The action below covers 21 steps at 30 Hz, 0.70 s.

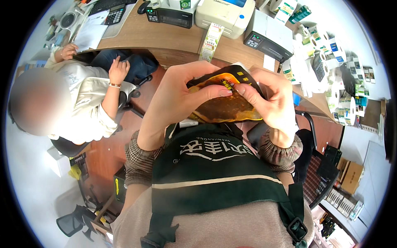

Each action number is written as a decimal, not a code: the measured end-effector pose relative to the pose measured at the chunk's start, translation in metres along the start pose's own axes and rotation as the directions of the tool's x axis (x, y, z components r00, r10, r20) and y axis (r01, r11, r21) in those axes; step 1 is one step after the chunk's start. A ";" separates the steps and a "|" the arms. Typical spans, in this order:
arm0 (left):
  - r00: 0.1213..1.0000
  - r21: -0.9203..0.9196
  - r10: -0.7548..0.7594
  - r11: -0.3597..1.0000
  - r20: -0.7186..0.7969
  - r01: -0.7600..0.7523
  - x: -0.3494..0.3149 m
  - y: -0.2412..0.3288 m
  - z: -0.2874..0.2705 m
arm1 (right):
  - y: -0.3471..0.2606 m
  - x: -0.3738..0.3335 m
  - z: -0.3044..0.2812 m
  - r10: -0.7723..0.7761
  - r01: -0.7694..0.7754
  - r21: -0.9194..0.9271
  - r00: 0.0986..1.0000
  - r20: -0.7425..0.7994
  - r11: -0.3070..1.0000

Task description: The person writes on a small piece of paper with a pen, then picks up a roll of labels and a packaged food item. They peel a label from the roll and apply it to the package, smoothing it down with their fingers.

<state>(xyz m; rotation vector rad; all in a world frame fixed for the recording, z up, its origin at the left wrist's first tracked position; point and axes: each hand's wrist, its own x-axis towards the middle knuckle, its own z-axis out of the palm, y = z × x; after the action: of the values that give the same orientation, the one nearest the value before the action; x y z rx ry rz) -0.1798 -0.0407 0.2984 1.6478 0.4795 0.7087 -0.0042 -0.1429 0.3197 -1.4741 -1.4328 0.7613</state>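
Observation:
In front of my chest I hold a dark, flat food packet point(223, 108) with a brown and orange food picture on its face. My left hand point(178, 91) grips its left side, the thumb lying across the front. Closed on the right edge is my right hand point(273, 95), its thumb bent in towards the left thumb. Both thumb tips press near a small dark and yellow printed patch point(227, 84) in the upper middle. I cannot tell whether that patch is a sticker or part of the print. My other fingers are mostly hidden behind the packet.
Beyond my hands is a wooden desk point(136, 35). On it stand a cream label printer point(225, 16) with a label strip point(211, 41) hanging out, and two grey-black printers point(269, 35). Label rolls point(316, 35) crowd the right side. A co-worker point(89, 95) sits at left.

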 end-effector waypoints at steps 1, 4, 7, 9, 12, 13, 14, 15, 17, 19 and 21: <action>1.000 -0.040 0.007 0.999 0.013 -0.006 0.000 -0.005 0.000 | 0.000 0.001 0.001 -0.036 0.036 -0.008 0.999 -0.004 0.999; 0.998 0.069 0.068 0.995 -0.003 -0.067 0.004 -0.003 0.006 | 0.004 0.005 0.003 -0.111 0.112 -0.078 0.994 0.009 0.991; 0.957 0.358 0.289 0.897 -0.032 -0.259 0.005 -0.013 0.007 | 0.008 0.008 0.005 -0.110 0.118 -0.135 0.992 0.063 0.984; 0.962 0.329 0.274 0.910 -0.021 -0.252 0.009 -0.015 0.007 | 0.008 0.007 0.005 -0.075 0.077 -0.101 0.997 0.030 0.992; 0.998 0.082 0.022 0.996 -0.051 -0.017 0.007 -0.008 0.008 | 0.012 0.004 0.004 0.021 -0.023 0.048 0.999 0.036 0.999; 0.994 -0.040 -0.103 0.994 -0.046 0.101 0.006 -0.004 0.008 | 0.013 0.003 0.006 0.042 -0.047 0.116 0.998 0.042 0.992; 0.994 -0.031 -0.105 0.994 -0.024 0.105 0.007 -0.002 0.006 | 0.013 0.003 0.005 0.062 -0.070 0.181 0.997 0.047 0.981; 0.994 -0.022 -0.108 0.994 -0.002 0.108 0.007 0.000 0.003 | 0.011 0.002 0.005 0.098 -0.108 0.297 0.994 0.049 0.949; 0.994 -0.015 -0.105 0.994 0.024 0.106 0.009 0.001 0.002 | 0.016 0.004 -0.005 0.166 -0.184 0.287 0.982 0.086 0.940; 0.995 -0.020 -0.093 0.995 0.030 0.094 0.011 0.000 0.004 | 0.018 0.006 -0.004 0.160 -0.183 0.414 0.983 0.090 0.892; 0.999 0.028 -0.052 0.998 0.015 0.051 0.014 -0.004 0.004 | 0.020 0.006 -0.003 0.157 -0.179 0.430 0.984 0.086 0.885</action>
<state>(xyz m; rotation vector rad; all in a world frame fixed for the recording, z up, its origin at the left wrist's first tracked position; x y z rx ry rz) -0.1670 -0.0338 0.2969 1.6595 0.5208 0.6536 0.0075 -0.1358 0.3042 -1.2409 -1.0817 1.1516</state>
